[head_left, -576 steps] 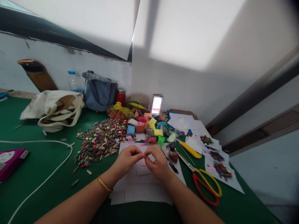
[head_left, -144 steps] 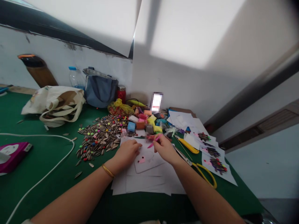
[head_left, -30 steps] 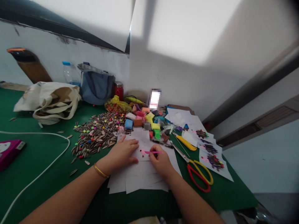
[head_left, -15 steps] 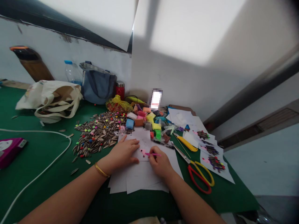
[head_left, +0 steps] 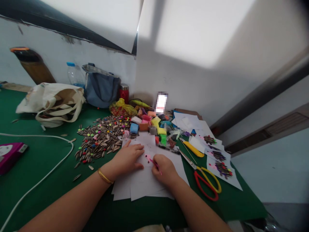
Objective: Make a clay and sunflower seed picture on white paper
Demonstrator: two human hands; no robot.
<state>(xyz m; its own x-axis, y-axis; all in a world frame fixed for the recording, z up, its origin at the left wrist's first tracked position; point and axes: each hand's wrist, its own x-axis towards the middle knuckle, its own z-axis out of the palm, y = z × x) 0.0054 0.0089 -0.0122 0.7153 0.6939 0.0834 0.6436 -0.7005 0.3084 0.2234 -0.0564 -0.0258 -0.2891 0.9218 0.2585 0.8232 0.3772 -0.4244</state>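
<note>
My left hand (head_left: 127, 159) lies flat with fingers spread on a small white sheet of paper (head_left: 148, 140), which rests on larger white sheets (head_left: 142, 183). In my right hand (head_left: 165, 168) is a thin pink stick-shaped tool (head_left: 156, 165), pinched between thumb and fingers. Its tip meets a small pink clay shape (head_left: 147, 158) with dark dots, stuck on the small sheet between my hands. Faint lines are drawn on that sheet above the shape. A gold bangle (head_left: 105, 176) circles my left wrist.
Striped sunflower seeds mixed with coloured balls (head_left: 101, 138) lie left. Packets of coloured clay (head_left: 144, 126) stand behind the paper. Scissors (head_left: 205, 180), a yellow cutter (head_left: 193, 148) and seed-covered pictures (head_left: 223, 169) are right. Bags (head_left: 101, 87) and a phone (head_left: 161, 103) stand at the back.
My right hand has turned the pink tool from lying nearly level to a steep slant, its rear end now toward me. My left hand has stayed in place.
</note>
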